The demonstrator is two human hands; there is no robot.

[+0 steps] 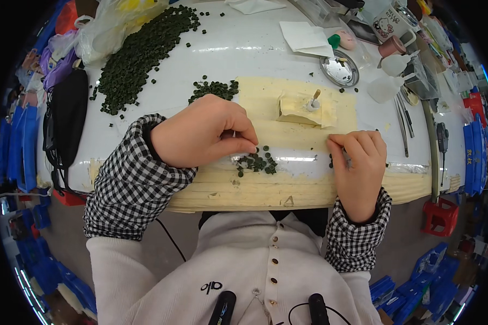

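At about ten o'clock on the white rounded worktable (244,49) lies a long heap of small dark green round pellets (141,54), running from the table's far middle down toward its left edge, with a black fabric pouch (70,116) just beyond it at nine o'clock. A smaller scatter of the same green pellets (214,89) sits near the centre, at the far left corner of a pale yellow taped work mat (287,179).

The left hand (200,135), in a black-and-white checked sleeve, rests on the mat with thumb and forefinger pinched together at its three o'clock side. Something thin and pale seems to be nipped there, but it is too small to make out what. Directly beneath and just to the right of those fingertips, at the picture's centre, lies a little cluster of dark green pellets (257,161), touching the mat and nearly touching the pinch. This hand is plainly the nearer of the two.

At twelve o'clock from the cluster sits a folded cream paper pad with a small stick standing in a white blob (307,107).

The right hand (359,162), at three o'clock, is curled shut around a slim grey tool (346,157), whose long axis points up and leftward, toward the cluster. A few stray pellets lie by its knuckles. Beyond it, at one o'clock, are a round metal dish (339,69) and metal tweezers (402,122).
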